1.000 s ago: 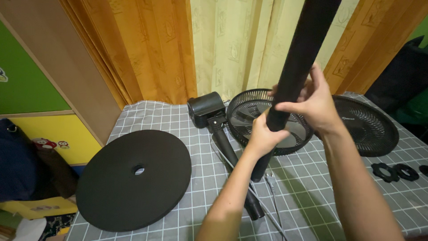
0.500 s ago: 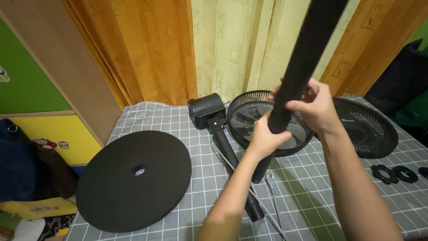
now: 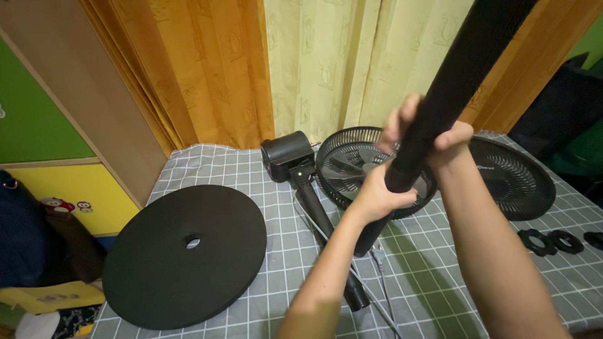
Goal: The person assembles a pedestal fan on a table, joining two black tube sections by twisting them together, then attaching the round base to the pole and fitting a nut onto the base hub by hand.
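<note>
Both arms reach up from the near edge. The left hand (image 3: 380, 194) is wrapped tight around the lower part of a black pole (image 3: 440, 107), and the right hand (image 3: 433, 135) is closed around it just above; the pole slants up to the right, its foot above the checked grey cloth (image 3: 251, 169). To the left lies a round black base disc (image 3: 185, 254) with a centre hole. Beyond the hands lie the motor housing (image 3: 286, 154) on its neck, two black fan grilles (image 3: 358, 166) and, at right, small black ring nuts (image 3: 553, 242). Curtains (image 3: 251, 69) hang behind.
</note>
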